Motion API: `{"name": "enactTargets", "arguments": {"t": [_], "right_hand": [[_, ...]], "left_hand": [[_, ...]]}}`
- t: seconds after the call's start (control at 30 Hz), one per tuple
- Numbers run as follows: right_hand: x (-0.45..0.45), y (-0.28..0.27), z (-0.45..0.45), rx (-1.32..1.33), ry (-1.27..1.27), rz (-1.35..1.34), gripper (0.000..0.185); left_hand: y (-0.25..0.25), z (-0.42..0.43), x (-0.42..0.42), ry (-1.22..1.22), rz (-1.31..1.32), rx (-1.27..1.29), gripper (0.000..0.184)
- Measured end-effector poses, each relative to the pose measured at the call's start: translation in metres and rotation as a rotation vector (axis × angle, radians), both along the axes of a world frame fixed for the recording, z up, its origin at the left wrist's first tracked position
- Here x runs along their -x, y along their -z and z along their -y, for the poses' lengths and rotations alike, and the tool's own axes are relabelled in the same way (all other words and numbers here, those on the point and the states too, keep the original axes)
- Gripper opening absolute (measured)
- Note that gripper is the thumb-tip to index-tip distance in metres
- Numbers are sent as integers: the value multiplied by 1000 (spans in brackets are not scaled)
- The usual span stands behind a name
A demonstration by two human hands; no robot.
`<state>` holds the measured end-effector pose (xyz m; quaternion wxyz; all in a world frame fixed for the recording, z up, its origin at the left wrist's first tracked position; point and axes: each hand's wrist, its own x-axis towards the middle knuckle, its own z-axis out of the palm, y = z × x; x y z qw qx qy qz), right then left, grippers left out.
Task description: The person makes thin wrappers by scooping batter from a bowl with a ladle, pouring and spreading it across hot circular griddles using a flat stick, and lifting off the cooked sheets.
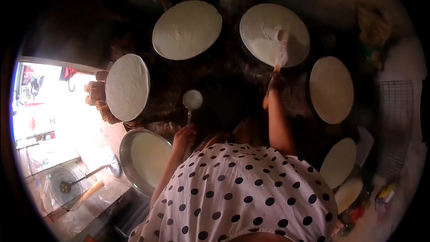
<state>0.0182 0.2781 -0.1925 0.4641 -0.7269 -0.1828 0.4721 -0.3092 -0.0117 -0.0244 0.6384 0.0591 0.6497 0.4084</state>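
Left hand [185, 135]: grip closed about the handle of one ladle [192, 100], round bowl pointing away from the wearer. Right hand [276, 82]: grip closed about one paddle [283, 49], handle end projecting below the fist, blade over the near edge of the upper-right white round [257, 24]; contact cannot be told. Further pale rounds: upper-left [187, 30], far-left [127, 87], right [331, 89]. One metal basin [126, 163], pale contents, beside the left forearm. Garment [242, 192]: white, black dots. Supporting surface: too dark to make out.
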Motion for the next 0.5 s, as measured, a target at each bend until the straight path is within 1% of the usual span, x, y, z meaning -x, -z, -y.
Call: {"name": "enactTargets", "arguments": {"t": [0.03,0.07,0.13,0.17,0.23,0.27,0.3,0.37,0.4,0.43,0.47,0.5], "right_hand": [[8,-14,-16,121,65,-34,49],[28,3,-30,38,-109,161,48],[76,7,-28,78,-338,387,47],[94,-16,-21,201,-391,416,48],[101,-83,19,216,-219,-83,29],[81,-72,30,188,-242,-184,29],[63,-51,39,165,-215,-182,27],[27,-57,54,79,-188,-171,31],[13,-60,53,133,-162,-138,31],[3,-69,51,188,-136,-105,31],[-6,-77,47,219,-129,45,30],[-12,-102,44,295,-95,103,26]], "left_hand": [[3,2,9,26,-60,-12,31],[9,5,17,36,-63,-17,31],[23,11,29,29,-10,-25,31],[26,13,33,13,37,-30,31],[24,15,37,22,41,-13,30],[21,15,38,22,39,8,30],[15,12,38,31,44,5,30],[1,8,41,42,-27,58,28],[16,12,52,21,14,-3,26],[12,9,51,28,15,-8,26],[8,6,51,29,-13,-19,25],[5,3,50,29,-40,-30,25]]}}
